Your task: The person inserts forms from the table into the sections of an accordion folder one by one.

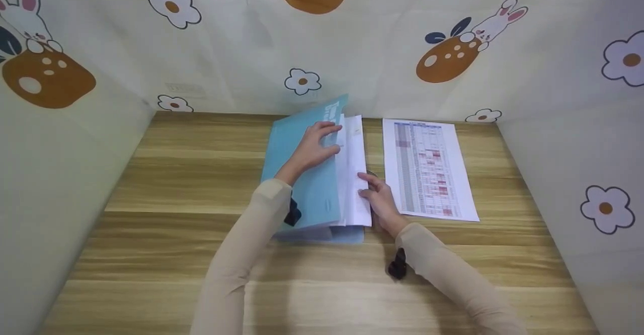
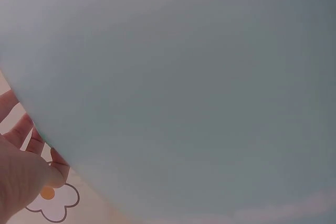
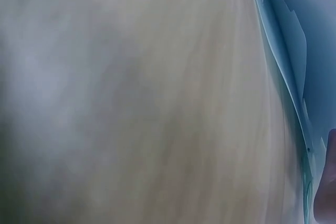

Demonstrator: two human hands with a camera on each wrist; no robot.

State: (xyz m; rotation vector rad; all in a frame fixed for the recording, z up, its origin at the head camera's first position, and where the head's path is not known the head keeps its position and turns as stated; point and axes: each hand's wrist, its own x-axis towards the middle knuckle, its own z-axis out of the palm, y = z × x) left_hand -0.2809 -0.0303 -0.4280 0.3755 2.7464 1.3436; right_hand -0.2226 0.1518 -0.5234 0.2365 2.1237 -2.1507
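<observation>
A light blue folder (image 1: 309, 184) stands partly open on the table, its front cover tilted up from the left side. White papers (image 1: 358, 204) stick out at its right side. My left hand (image 1: 314, 146) holds the cover's free edge, fingers and thumb spread along it. The left wrist view shows these fingers (image 2: 22, 129) at the edge of the large pale cover (image 2: 184, 98). On the right, my right hand (image 1: 381, 199) grips the outer edge of the papers. Only a bit of that hand (image 3: 326, 187) shows beside the blue folder (image 3: 294, 77) in the right wrist view.
A printed sheet with a table on it (image 1: 432, 169) lies flat to the right of the folder. A patterned cloth wall (image 1: 226, 48) rises behind the wooden table (image 1: 191, 174) and along both sides. Dark wrist cameras hang under both sleeves.
</observation>
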